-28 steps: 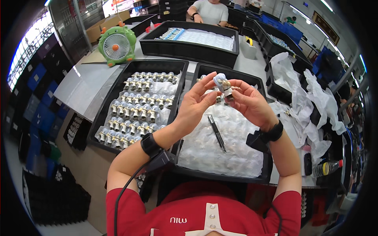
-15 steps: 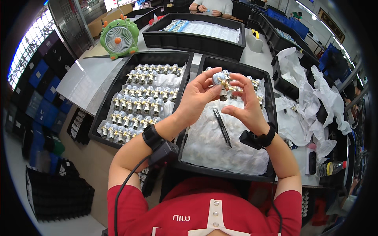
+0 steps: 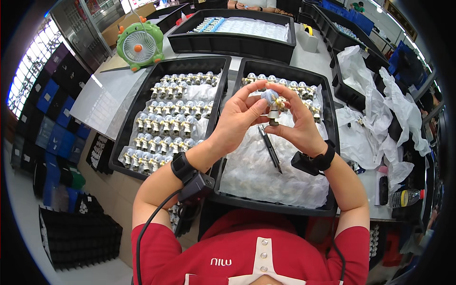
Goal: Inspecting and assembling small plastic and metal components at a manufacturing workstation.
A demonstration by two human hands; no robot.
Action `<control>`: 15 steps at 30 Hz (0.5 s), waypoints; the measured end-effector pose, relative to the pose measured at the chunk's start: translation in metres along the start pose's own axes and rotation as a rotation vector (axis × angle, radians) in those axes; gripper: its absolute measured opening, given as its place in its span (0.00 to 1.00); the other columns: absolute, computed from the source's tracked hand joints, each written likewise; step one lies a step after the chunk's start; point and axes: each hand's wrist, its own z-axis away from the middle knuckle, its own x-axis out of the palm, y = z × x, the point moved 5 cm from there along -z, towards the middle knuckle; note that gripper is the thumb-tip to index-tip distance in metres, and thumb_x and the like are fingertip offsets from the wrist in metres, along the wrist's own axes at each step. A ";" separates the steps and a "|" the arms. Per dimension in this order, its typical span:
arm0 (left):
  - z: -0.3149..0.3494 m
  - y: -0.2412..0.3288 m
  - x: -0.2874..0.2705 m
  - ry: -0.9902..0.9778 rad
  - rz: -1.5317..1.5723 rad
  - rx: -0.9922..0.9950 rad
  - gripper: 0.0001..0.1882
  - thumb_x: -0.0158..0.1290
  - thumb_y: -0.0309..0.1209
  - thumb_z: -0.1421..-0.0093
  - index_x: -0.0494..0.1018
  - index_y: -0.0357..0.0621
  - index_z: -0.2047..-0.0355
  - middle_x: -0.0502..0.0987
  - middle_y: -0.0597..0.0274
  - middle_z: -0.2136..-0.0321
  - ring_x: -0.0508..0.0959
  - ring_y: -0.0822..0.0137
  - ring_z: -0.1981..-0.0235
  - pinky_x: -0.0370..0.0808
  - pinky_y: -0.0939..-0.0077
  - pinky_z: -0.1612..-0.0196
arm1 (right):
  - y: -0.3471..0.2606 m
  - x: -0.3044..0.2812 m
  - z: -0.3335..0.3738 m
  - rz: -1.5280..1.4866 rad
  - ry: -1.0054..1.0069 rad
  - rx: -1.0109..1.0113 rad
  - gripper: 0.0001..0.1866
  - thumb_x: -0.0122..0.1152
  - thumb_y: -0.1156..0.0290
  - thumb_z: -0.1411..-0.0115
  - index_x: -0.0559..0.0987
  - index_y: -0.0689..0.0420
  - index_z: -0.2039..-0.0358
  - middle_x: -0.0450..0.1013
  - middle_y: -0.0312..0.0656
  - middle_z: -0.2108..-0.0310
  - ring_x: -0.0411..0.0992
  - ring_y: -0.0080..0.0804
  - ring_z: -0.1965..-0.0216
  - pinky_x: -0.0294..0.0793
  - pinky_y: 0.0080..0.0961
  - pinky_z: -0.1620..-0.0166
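Observation:
A small figurine (image 3: 273, 105) with pale blue hair and a white-and-gold outfit is held upright above the right-hand tray. My left hand (image 3: 240, 109) pinches its head between thumb and fingers. From the other side my right hand (image 3: 301, 118) closes round it, thumb at the feet and fingers near the head. Below them lies a black pen-like tool (image 3: 270, 149) on the white sheeting in the right black tray (image 3: 275, 204). More figurines of the same kind (image 3: 304, 88) stand at that tray's far end. The left black tray (image 3: 161, 66) carries several rows of them.
A green fan (image 3: 139, 45) stands at the far left of the table. Behind is a larger black tray (image 3: 228, 45) with blue-and-white pieces. Crumpled white sheets (image 3: 375, 109) and a bottle (image 3: 406, 198) lie at the right. Another person's hands (image 3: 247, 5) show at the back.
My right hand has closed in on the figurine, its thumb now at the feet. The figurine has turned slightly and shifted a little right and down in view.

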 end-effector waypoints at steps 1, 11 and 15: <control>0.000 -0.001 -0.001 0.003 0.001 0.002 0.24 0.48 0.31 0.38 0.57 0.43 0.42 0.73 0.62 0.58 0.75 0.73 0.59 0.74 0.76 0.56 | 0.001 0.001 0.000 -0.023 -0.005 0.012 0.41 0.71 0.73 0.58 0.62 0.50 0.43 0.63 0.36 0.44 0.61 0.29 0.45 0.62 0.30 0.48; 0.002 0.001 0.001 -0.025 -0.008 0.021 0.24 0.48 0.31 0.38 0.57 0.46 0.42 0.72 0.61 0.56 0.73 0.73 0.56 0.74 0.75 0.56 | 0.001 0.002 0.000 -0.036 0.021 -0.002 0.42 0.71 0.73 0.58 0.60 0.51 0.42 0.60 0.38 0.43 0.60 0.31 0.44 0.62 0.30 0.48; 0.002 0.003 0.003 -0.022 -0.022 0.040 0.25 0.49 0.30 0.38 0.56 0.46 0.41 0.72 0.60 0.56 0.73 0.72 0.56 0.73 0.76 0.55 | 0.001 0.001 0.001 -0.049 0.017 -0.005 0.42 0.71 0.75 0.59 0.61 0.50 0.43 0.61 0.38 0.44 0.61 0.31 0.44 0.62 0.29 0.48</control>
